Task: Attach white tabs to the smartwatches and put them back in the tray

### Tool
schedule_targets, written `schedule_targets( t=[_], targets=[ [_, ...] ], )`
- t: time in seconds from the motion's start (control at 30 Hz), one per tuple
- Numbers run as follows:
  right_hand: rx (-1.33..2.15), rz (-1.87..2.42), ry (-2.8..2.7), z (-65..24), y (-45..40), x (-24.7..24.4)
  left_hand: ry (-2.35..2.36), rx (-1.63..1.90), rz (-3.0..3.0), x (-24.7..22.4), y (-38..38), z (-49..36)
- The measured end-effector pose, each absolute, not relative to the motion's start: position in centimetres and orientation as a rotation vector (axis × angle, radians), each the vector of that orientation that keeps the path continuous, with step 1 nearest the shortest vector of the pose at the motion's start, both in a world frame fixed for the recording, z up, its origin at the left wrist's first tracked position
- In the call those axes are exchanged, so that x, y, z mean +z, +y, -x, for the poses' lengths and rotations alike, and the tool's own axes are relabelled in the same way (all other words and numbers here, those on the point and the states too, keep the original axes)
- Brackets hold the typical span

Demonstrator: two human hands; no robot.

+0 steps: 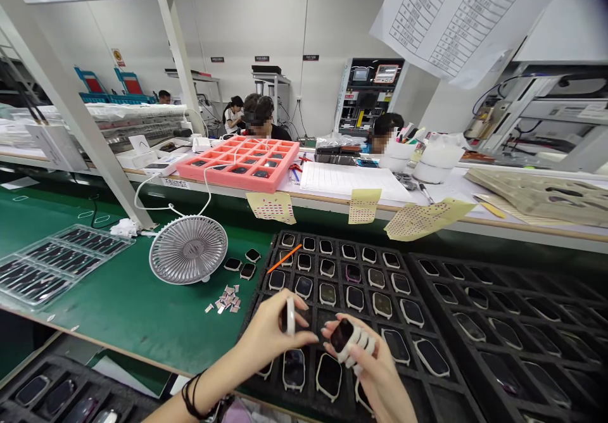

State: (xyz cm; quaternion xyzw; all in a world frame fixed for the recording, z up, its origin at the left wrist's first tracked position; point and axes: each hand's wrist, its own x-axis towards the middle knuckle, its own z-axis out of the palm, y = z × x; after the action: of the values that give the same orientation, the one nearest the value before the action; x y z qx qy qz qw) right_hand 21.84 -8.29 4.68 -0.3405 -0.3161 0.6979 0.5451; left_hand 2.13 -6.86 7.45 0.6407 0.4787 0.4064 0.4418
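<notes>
Stacked smartwatches sit clasped in my right hand, toward the foam tray's near edge; my left hand pinches a single watch. Hanging sheet: print illegible.

Thin black cords are circling the left wrist, their strands looping loosely and crossing (hair ties or bracelets, I'm not managing to tell which). The left hand and right hand are going bare, and some pale mauve cloth, possibly clothing, is showing below the left forearm.
</notes>
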Motion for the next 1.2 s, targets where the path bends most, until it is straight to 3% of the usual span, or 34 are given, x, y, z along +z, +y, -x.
schedule_targets(
  t=[0.27, 1.2],
  targets=[
    [1.564, 0.808, -0.686, -23.1, -8.0, 3.6, 0.899, 1.049, -0.584, 5.2, -5.2, -1.6],
    [1.612, 0.898, -0.634, -22.4, -9.4, 2.9, 0.787, 1.141, -0.561, 2.6, -5.5, -1.3]
  ],
)
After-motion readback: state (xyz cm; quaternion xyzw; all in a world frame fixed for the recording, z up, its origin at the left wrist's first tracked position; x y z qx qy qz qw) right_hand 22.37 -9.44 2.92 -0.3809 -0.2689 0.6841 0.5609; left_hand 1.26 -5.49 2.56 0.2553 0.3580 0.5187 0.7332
